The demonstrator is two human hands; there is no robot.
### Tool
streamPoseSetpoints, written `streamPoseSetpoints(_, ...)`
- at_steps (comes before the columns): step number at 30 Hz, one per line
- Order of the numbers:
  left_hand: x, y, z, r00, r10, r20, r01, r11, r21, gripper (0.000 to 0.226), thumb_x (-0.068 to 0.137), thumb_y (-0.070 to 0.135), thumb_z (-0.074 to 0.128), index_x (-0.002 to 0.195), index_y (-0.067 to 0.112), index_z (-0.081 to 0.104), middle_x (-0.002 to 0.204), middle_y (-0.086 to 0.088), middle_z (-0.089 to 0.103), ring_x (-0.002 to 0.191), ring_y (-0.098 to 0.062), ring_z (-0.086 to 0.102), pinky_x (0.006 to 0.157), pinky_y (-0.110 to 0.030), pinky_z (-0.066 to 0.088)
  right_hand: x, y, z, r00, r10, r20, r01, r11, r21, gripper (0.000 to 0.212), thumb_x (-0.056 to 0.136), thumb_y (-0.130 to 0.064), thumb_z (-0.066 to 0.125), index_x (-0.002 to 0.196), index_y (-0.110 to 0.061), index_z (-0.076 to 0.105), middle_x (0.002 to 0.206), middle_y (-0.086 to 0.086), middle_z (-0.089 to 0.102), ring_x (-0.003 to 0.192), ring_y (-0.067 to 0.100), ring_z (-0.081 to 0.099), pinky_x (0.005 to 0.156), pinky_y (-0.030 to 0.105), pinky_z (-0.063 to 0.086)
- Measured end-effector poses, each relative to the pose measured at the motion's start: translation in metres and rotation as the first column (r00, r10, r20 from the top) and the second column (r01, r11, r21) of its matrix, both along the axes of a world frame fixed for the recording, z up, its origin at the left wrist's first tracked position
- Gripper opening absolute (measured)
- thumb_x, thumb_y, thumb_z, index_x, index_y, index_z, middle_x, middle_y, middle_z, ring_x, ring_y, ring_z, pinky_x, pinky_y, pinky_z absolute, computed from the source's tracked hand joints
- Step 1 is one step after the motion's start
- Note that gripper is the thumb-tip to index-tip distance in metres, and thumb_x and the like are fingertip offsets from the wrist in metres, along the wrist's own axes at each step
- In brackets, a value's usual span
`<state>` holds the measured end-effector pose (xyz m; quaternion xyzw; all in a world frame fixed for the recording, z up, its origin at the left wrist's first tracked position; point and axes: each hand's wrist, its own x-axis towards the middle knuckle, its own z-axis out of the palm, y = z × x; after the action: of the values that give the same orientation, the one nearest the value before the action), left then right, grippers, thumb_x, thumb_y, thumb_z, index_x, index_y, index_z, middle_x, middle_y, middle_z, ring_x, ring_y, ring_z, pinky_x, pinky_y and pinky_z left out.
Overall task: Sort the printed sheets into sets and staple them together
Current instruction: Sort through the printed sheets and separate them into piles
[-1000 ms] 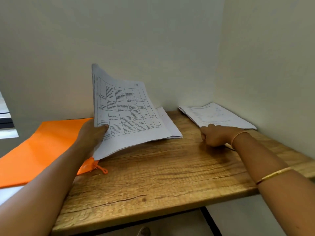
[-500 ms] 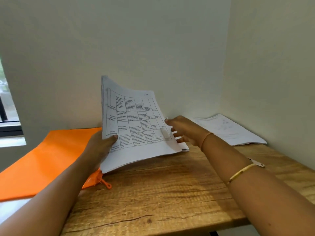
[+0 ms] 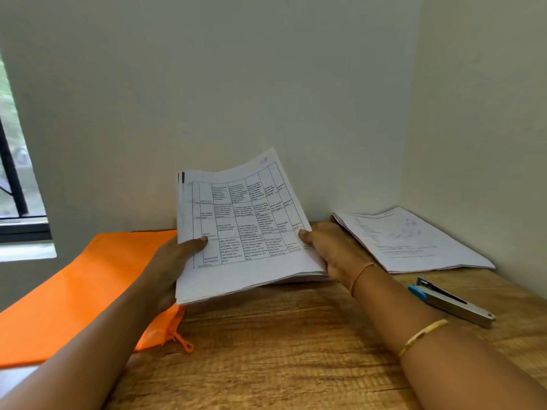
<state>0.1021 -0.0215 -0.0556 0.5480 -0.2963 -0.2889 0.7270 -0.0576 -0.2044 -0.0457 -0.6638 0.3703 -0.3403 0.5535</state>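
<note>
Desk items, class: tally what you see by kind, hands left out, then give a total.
Paper stacks: 2, one held, one lying by the wall
Orange zip folder: 1
Stapler: 1
Total: 4

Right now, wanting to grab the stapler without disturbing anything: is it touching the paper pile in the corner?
Apart. The head view shows bare wooden desk between the stapler and the near edge of the corner paper pile.
</note>
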Motion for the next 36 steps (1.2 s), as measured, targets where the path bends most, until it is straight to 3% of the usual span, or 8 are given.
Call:
streamPoseSetpoints(6,0.0,0.004,0.001,0.999,0.052,-0.003,-0.052,0.999,-0.002,0.022,0.097,0.024,0.047,0.117,0.018,0.054,0.102,-0.007,0.069,0.088,-0.023,0.067,0.056,-0.032,0.059,-0.003,-0.003,-0.001,1.0,-0.008,0.017,0.009,0.999,-0.042,0.027,0.096,-0.017,0.052,0.117,-0.004,0.062,0.117,0.01,0.064,0.105,0.028,0.06,0.096,0.039,0.048)
streamPoseSetpoints(11,0.005,0.006,0.002,0.982,0.153,0.113,-0.161,0.985,0.058,0.022,0.099,0.029,0.044,0.117,0.019,0.052,0.098,-0.004,0.067,0.085,-0.023,0.066,0.06,-0.034,0.052,-0.009,0.001,-0.003,0.99,-0.037,-0.139,0.002,0.97,-0.243,0.026,0.097,-0.015,0.048,0.113,-0.002,0.064,0.113,0.011,0.065,0.093,0.022,0.058,0.069,0.026,0.047)
streamPoseSetpoints(15,0.016,0.009,0.002,0.932,0.306,0.196,-0.32,0.947,0.038,0.024,0.101,0.029,0.042,0.121,0.018,0.05,0.109,-0.005,0.063,0.09,-0.024,0.061,0.074,-0.036,0.049,-0.023,-0.006,-0.001,0.963,-0.15,-0.224,0.053,0.921,-0.386,0.025,0.095,-0.011,0.044,0.104,-0.004,0.066,0.109,0.015,0.065,0.094,0.029,0.06,0.084,0.04,0.051)
streamPoseSetpoints(19,0.029,0.013,0.0,0.844,0.436,0.311,-0.472,0.88,0.047,0.034,0.102,0.026,0.039,0.13,0.011,0.048,0.118,-0.008,0.056,0.098,-0.024,0.052,0.083,-0.036,0.042,-0.041,-0.019,0.001,0.851,-0.263,-0.454,0.015,0.877,-0.48,0.015,0.094,-0.011,0.042,0.088,-0.013,0.055,0.111,0.016,0.062,0.084,0.024,0.056,0.07,0.027,0.042)
streamPoseSetpoints(22,0.04,0.016,-0.001,0.813,0.469,0.346,-0.518,0.853,0.061,0.035,0.101,0.026,0.04,0.131,0.01,0.048,0.123,-0.01,0.056,0.099,-0.026,0.051,0.086,-0.038,0.043,-0.05,-0.024,0.001,0.717,-0.265,-0.645,-0.067,0.894,-0.442,0.029,0.094,-0.01,0.041,0.119,-0.004,0.055,0.125,0.018,0.056,0.11,0.031,0.056,0.088,0.033,0.044)
streamPoseSetpoints(29,0.058,0.022,-0.004,0.781,0.561,0.273,-0.596,0.801,0.059,0.035,0.101,0.023,0.039,0.133,0.008,0.046,0.131,-0.011,0.051,0.116,-0.035,0.049,0.087,-0.035,0.039,-0.056,-0.021,0.004,0.607,-0.213,-0.766,-0.24,0.87,-0.431,0.052,0.097,-0.01,0.037,0.148,-0.011,0.026,0.141,0.017,0.045,0.124,0.03,0.047,0.103,0.034,0.036)
streamPoseSetpoints(33,0.062,0.025,-0.002,0.8,0.582,0.144,-0.594,0.802,0.062,0.039,0.101,0.026,0.042,0.138,0.015,0.042,0.135,-0.009,0.05,0.12,-0.037,0.049,0.101,-0.042,0.041,-0.057,-0.026,0.001,0.583,-0.238,-0.777,-0.23,0.869,-0.438,0.039,0.096,-0.013,0.04,0.133,-0.003,0.045,0.133,0.017,0.052,0.119,0.03,0.051,0.1,0.033,0.041)
streamPoseSetpoints(36,0.063,0.028,-0.002,0.812,0.58,0.066,-0.583,0.808,0.082,0.04,0.1,0.027,0.043,0.138,0.015,0.042,0.133,-0.014,0.051,0.12,-0.04,0.05,0.102,-0.051,0.041,-0.056,-0.024,-0.003,0.603,-0.266,-0.752,-0.165,0.881,-0.443,0.046,0.094,-0.022,0.045,0.136,-0.006,0.038,0.137,0.017,0.046,0.124,0.033,0.045,0.104,0.042,0.038)
